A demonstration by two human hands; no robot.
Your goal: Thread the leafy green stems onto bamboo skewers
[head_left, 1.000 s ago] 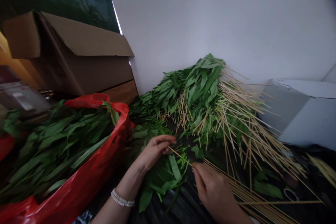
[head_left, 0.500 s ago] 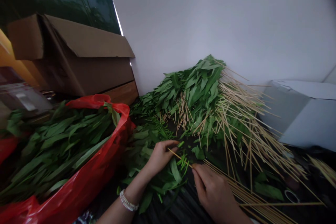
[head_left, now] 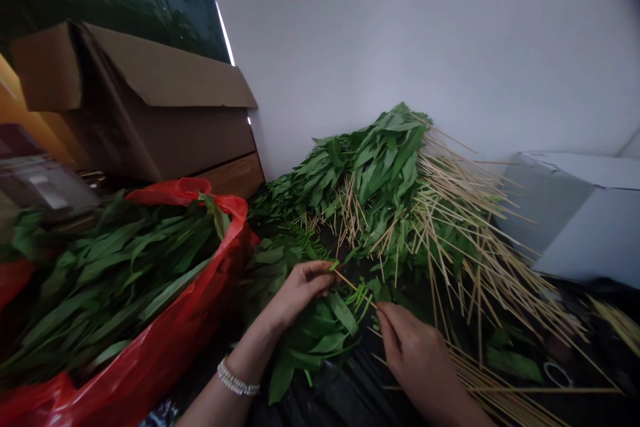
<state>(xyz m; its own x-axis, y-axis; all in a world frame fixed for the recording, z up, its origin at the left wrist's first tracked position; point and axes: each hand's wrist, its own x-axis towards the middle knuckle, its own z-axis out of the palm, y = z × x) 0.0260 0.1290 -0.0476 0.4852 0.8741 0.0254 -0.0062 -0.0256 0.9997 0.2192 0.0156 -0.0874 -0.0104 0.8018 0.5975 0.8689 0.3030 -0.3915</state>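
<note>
My right hand (head_left: 417, 353) is closed on a thin wooden skewer (head_left: 345, 278) that slants up to the left. Several green stems (head_left: 361, 295) are threaded on it just ahead of my right fingers, with leaves (head_left: 327, 333) hanging below. My left hand (head_left: 299, 290), a beaded bracelet (head_left: 236, 379) on its wrist, pinches a green leaf stem (head_left: 335, 266) at the skewer's tip. Whether the point has pierced that stem I cannot tell. Loose skewers (head_left: 495, 380) lie under and beside my right hand.
A red plastic bag (head_left: 200, 293) full of leaves stands at the left, before a cardboard box (head_left: 195, 133). Skewered leaves (head_left: 385, 153) are heaped against the wall, their sticks (head_left: 465, 213) pointing right. A white box (head_left: 590, 213) is at the far right.
My left hand has brought the green stem onto the skewer's tip. My right hand and the skewer have shifted slightly right, and the threaded leaves hang more spread out.
</note>
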